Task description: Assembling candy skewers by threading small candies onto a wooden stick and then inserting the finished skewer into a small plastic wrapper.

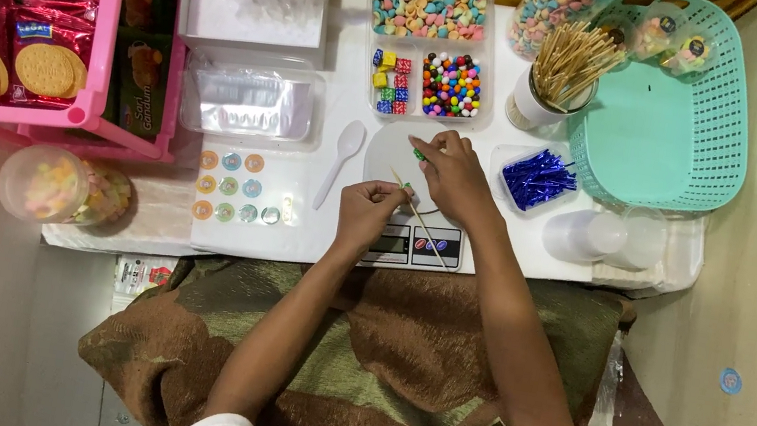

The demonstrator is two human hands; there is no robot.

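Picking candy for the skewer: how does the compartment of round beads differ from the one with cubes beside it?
The round-candy compartment is packed full of small glossy balls in many colours. The cube compartment is narrower, holds far fewer, larger pieces, blocky rather than round, with bare tray showing between them. Both sit side by side in the same clear tray, just beyond the right hand.

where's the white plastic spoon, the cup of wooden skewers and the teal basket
white plastic spoon (342, 161): head view, on its handle.
cup of wooden skewers (529, 105): head view, on the cup's white wall.
teal basket (730, 117): head view, on its right latticed wall.
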